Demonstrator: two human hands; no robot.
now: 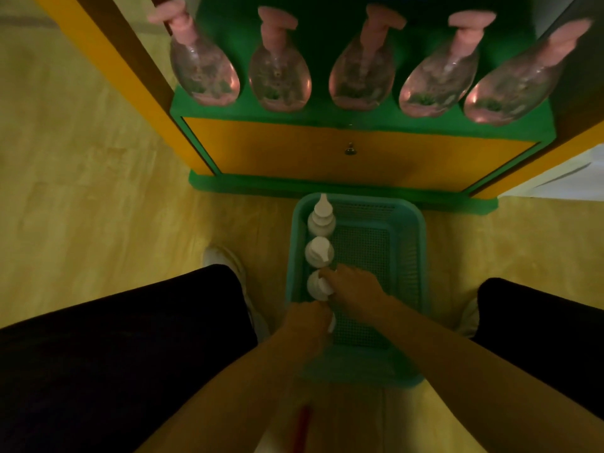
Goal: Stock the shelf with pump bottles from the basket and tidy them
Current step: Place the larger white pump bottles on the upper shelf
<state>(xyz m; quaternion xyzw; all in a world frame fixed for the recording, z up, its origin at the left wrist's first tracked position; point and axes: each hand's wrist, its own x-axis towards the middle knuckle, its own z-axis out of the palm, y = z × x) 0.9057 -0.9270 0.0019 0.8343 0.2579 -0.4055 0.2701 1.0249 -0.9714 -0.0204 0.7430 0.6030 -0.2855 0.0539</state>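
White pump bottles [319, 251] stand in the teal basket [408, 256]. The right hand [354, 286] clasps the one nearest it; two more stand beyond. The left hand [309, 322] is closed on a mostly hidden bottle [332, 323].

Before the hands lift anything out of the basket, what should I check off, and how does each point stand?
1. Right hand on a white bottle: ok, fingers touch its top.
2. Left hand gripping a bottle: cannot tell, bottle mostly hidden.
3. Remaining white bottles upright along the left wall of the basket: ok.
4. Free space on the green shelf: not ok, five pink pump bottles fill the front row.
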